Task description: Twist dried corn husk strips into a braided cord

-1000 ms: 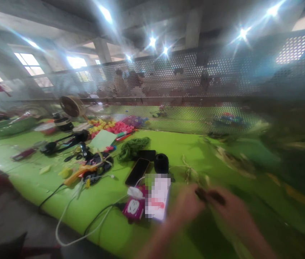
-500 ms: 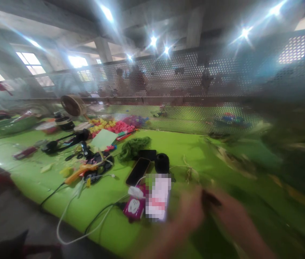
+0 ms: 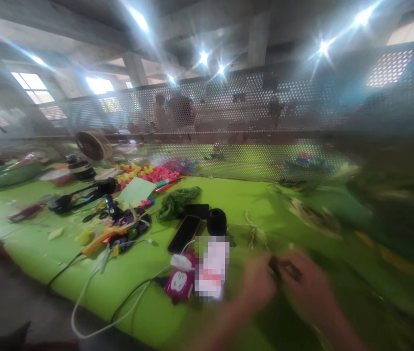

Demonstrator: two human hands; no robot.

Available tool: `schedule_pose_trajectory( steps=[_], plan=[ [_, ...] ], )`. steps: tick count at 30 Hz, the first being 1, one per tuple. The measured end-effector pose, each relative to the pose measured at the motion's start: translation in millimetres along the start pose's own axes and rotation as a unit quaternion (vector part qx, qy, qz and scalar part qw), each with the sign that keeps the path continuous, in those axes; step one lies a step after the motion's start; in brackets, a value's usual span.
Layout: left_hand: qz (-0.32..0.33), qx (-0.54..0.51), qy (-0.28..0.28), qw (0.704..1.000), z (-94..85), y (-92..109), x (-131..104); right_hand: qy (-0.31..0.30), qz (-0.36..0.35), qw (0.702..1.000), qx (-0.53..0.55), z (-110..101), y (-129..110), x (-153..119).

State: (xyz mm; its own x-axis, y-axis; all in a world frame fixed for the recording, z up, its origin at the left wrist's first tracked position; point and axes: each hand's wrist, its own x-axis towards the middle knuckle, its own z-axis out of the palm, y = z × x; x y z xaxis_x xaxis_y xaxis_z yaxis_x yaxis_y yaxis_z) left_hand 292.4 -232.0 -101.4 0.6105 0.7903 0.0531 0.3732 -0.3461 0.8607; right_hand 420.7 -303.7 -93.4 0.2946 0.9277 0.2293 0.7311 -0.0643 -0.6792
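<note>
Low on the right, my left hand and my right hand almost meet above the green table. Both have bent, closed fingers, softened by blur. Something small and dark shows between the fingertips, too smeared to name. A thin pale-green strand or stem lies knotted just beyond my left hand. Left of it is a black ball of yarn. A lit phone-like slab, its face pixelated, lies nearest my left hand, beside a magenta power socket with a white plug.
A dark phone and a green yarn bundle lie farther left. An orange glue gun with its cord rests by scattered scraps. Pink and yellow pieces are heaped before a perforated metal screen. Dried-looking leaves lie right.
The view has swung a little, so the table's things sit slightly farther left. My hands stay close together, their fingers shifting around the small dark thing.
</note>
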Motion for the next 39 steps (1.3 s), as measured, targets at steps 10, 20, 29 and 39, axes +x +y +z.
schedule_pose_trajectory(
  steps=[10, 20, 29, 39],
  plan=[
    [0.010, -0.087, 0.006, 0.996, -3.5, 8.4, 1.0, 0.035, 0.115, 0.982, 0.148, -2.9, 0.1, 3.5],
    [-0.004, -0.135, -0.076, 0.988, 10.6, -5.8, -2.9, 0.122, 0.162, 0.958, 0.204, -10.7, -8.1, 1.8],
    [-0.050, -0.178, -0.135, 0.974, 11.2, 2.0, -2.9, 0.142, 0.183, 0.957, 0.176, -28.3, -13.6, 9.7],
    [0.015, -0.254, -0.044, 0.966, 2.2, -1.2, 6.6, -0.022, 0.118, 0.972, 0.201, -24.2, -3.4, 16.1]
  ],
)
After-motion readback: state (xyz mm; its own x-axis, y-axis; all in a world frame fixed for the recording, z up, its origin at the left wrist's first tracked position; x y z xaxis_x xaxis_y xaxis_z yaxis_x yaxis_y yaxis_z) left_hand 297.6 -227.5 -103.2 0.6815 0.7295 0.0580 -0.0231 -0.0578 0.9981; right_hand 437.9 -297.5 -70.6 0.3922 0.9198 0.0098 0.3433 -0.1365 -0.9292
